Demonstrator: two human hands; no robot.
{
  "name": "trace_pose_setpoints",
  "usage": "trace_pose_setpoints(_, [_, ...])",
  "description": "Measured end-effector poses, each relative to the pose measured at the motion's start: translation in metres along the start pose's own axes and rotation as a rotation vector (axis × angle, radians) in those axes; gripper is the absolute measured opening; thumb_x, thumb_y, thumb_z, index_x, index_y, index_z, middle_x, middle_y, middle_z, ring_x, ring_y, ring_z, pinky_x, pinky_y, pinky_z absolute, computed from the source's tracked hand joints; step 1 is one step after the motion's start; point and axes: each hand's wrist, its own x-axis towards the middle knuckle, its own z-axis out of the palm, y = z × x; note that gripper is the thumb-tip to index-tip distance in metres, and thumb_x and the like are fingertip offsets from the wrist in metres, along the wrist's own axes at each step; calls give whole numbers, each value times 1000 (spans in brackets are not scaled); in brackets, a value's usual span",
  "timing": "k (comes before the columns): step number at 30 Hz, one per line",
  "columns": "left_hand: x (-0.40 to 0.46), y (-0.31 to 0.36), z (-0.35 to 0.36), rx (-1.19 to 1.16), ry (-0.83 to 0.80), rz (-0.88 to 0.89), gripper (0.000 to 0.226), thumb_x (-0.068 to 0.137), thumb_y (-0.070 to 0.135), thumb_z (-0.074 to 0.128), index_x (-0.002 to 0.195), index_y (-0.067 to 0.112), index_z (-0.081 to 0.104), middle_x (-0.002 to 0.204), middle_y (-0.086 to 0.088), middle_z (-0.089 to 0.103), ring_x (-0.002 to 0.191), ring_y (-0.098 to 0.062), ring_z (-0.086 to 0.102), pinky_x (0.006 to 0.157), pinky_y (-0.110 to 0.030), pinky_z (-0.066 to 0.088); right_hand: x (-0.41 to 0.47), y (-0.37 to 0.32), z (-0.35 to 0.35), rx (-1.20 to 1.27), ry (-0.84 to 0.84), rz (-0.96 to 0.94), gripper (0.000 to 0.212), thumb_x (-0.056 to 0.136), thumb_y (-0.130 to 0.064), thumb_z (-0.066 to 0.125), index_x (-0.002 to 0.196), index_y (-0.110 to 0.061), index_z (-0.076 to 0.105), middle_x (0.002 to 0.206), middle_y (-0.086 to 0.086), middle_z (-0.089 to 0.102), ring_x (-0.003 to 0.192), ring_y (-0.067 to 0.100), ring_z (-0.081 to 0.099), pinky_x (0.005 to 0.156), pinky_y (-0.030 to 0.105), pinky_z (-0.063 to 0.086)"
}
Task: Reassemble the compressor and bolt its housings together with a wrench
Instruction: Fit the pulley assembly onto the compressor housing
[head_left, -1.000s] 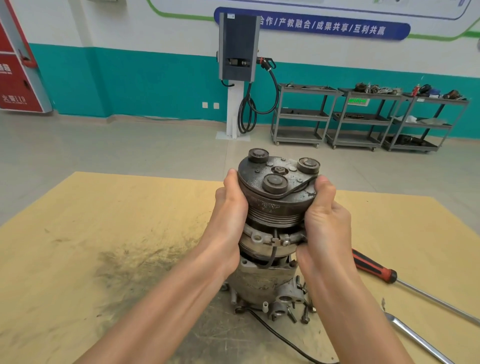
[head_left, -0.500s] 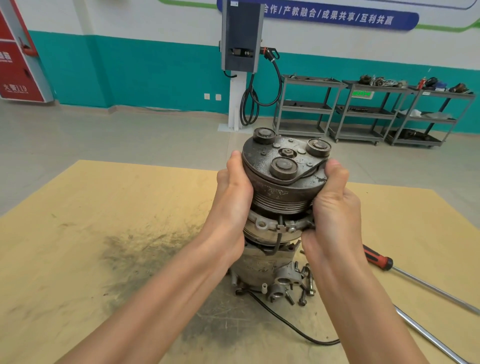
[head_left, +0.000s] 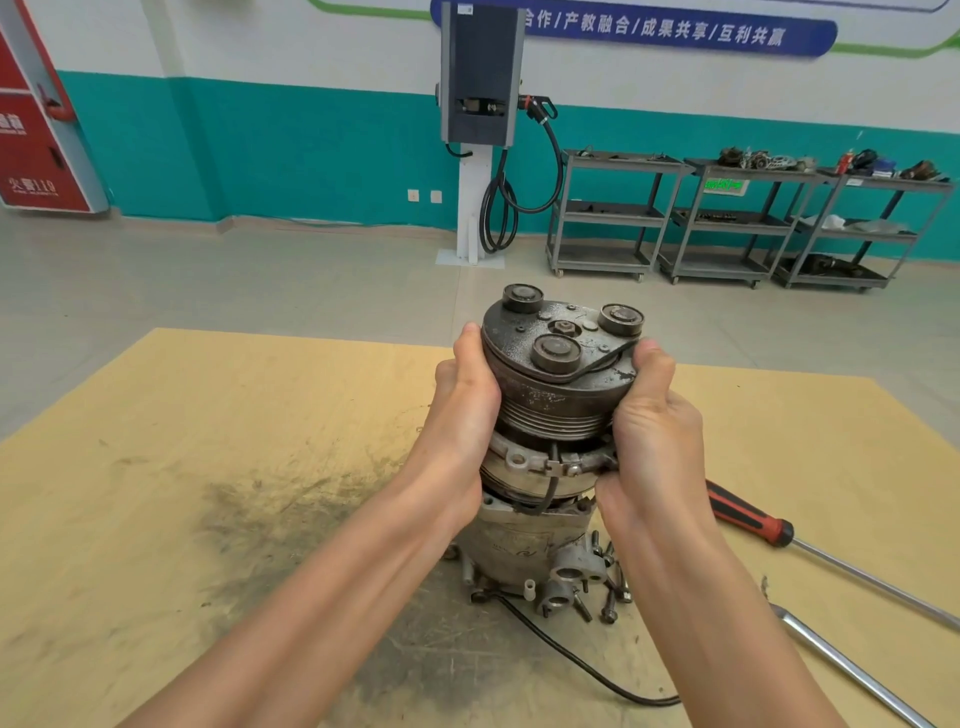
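Compressor (head_left: 545, 415) upright, grooved greasy pulley, left hand (head_left: 465, 410), right hand (head_left: 652, 431) gripping

Teal-banded wall (head_left: 291, 156), grey tiled floor (head_left: 208, 270), metal shelving carts (head_left: 727, 223).

Loose bolts (head_left: 608, 582) and a black cable (head_left: 582, 660) crowd the board (head_left: 156, 467) at the compressor (head_left: 545, 415) base, a screwdriver (head_left: 748, 514) and steel bar (head_left: 852, 670) lie right, while the left side is open.

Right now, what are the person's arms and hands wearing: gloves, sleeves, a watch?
Nothing visible. The left hand and right hand are bare, without gloves, rings or watch. Both forearms are bare to the frame's bottom edge; no sleeve shows.
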Motion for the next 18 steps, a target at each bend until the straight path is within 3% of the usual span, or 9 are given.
trace_pose_setpoints(7, [4, 2, -7, 94, -5, -62, 78, 89, 76, 22, 146, 25, 40, 140, 2, 54, 122, -16, 54, 84, -29, 47, 4, 6, 1, -15, 3, 19, 38, 99, -33, 52, 81, -5, 70, 88, 11, 76, 85, 22, 74, 87, 43, 57])
trace_pose_setpoints(11, [7, 1, -10, 93, 0, -69, 79, 89, 77, 21, 147, 26, 39, 143, 2, 52, 127, -18, 51, 107, -41, 41, 5, 7, 2, -20, 7, 20, 39, 99, -33, 52, 79, -5, 70, 88, 11, 76, 86, 24, 73, 87, 42, 57])
trace_pose_setpoints(16, [7, 1, -10, 71, 3, -73, 81, 87, 78, 22, 148, 26, 38, 145, 2, 49, 129, -19, 50, 110, -44, 39, 5, 7, 3, -23, 23, 28, 39, 98, -34, 53, 75, -6, 69, 83, 11, 76, 80, 23, 74, 74, 36, 61])
trace_pose_setpoints(18, [7, 1, -9, 59, -1, -73, 81, 87, 78, 22, 147, 26, 38, 143, 2, 51, 126, -19, 52, 108, -42, 41, 6, 6, 4, -22, 32, 29, 40, 98, -33, 53, 72, -7, 68, 83, 11, 76, 80, 23, 74, 76, 36, 60])
